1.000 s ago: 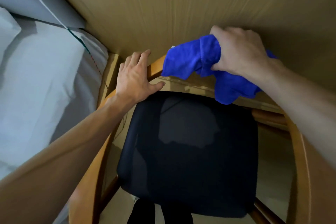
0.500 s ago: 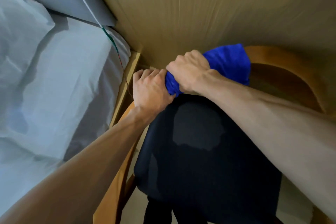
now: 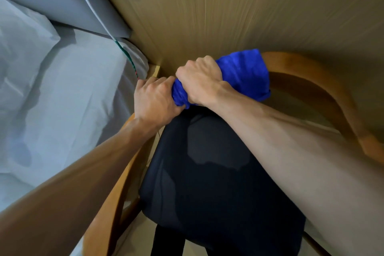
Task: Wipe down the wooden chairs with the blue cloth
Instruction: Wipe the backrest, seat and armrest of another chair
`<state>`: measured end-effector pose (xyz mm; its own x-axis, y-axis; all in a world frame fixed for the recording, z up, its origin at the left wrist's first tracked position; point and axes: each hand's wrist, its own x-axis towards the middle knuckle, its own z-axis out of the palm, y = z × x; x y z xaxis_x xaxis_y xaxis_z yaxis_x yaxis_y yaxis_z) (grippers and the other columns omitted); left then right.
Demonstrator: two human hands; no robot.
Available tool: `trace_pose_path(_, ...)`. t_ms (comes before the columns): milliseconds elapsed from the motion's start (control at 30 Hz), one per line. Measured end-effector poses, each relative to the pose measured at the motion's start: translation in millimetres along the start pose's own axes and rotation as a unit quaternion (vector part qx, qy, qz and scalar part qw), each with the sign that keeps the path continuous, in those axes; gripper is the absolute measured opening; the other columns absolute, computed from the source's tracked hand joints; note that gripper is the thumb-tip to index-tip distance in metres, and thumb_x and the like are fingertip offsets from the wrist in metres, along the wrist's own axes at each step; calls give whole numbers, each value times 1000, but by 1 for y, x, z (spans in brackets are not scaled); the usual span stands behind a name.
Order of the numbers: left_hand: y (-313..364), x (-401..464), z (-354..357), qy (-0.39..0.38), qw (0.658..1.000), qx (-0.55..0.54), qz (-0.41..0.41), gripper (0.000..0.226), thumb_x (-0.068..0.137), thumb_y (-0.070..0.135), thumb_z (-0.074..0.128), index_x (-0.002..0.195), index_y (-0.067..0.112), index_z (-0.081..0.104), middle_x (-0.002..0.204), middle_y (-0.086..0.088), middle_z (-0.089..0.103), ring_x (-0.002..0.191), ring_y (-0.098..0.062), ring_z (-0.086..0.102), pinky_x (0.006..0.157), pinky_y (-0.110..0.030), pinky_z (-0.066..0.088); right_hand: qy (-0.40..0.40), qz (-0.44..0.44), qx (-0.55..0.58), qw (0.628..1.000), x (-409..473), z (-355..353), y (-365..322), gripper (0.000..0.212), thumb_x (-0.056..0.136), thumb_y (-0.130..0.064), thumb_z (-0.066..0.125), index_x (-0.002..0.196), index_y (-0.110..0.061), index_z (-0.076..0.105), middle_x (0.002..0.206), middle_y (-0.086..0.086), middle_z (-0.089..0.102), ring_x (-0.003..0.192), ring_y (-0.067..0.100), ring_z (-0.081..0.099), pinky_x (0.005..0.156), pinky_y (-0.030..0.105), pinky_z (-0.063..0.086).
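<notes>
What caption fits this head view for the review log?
Right hand grips the bunched blue cloth against the wooden chair's backrest; left hand grips the rail beside it.

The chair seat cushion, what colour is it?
The seat cushion is black or very dark navy, plain, seen in the head view.

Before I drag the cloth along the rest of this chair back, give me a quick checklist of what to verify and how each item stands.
1. Right hand has a firm grip on the blue cloth: ok, fingers are curled round it.
2. Cloth is on the wooden chair back: ok, it is bunched over the curved rail.
3. Left hand steadies the chair: ok, it grips the frame right beside the cloth.
4. Rail to the right is free of things: ok.
5. Charging cable is away from the hands: ok, it hangs over the bed.
6. Cloth is damp or clean: cannot tell.
</notes>
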<state>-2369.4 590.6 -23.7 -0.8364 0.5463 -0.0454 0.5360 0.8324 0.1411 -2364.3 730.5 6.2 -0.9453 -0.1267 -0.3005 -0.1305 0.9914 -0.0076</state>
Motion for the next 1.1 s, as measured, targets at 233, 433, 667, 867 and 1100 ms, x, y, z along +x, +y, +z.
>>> trace_pose_path(233,-46,17,-5,-11,1000,-22,-3,39,76,59,60,92,23,59,85,4,67,82,-20,61,86,-38,43,8,-1,8,1000,38,-12,-25,19,83,-21,69,86,-17,51,68,3,44,70,22,46,70,37,34)
trace_pose_path(433,-50,20,-6,-21,999,-34,-3,34,79,53,61,89,21,56,81,4,64,77,-19,60,80,-35,43,-26,4,-3,1000,44,-16,-28,7,88,-19,63,93,-18,58,62,1,35,68,21,46,68,37,34)
trace_pose_path(667,-50,20,-7,-28,998,-59,3,37,80,50,66,93,17,57,83,-1,64,78,-23,61,81,-37,43,-44,10,-13,999,43,-21,-29,14,87,-23,65,95,-21,55,66,0,38,70,20,45,68,37,33)
trace_pose_path(867,-42,18,-12,-41,999,-3,-17,46,71,51,72,91,15,53,85,-6,65,81,-31,62,77,-40,48,0,17,-15,1000,28,-22,-27,26,87,-18,63,112,-21,61,106,2,68,98,25,65,74,35,41)
trace_pose_path(1100,29,53,-27,-154,988,-7,23,112,52,64,83,136,12,29,133,-12,50,124,-33,49,102,-50,41,50,119,31,991,-15,-23,35,58,84,-23,69,136,-22,45,127,6,59,125,29,50,107,45,30)
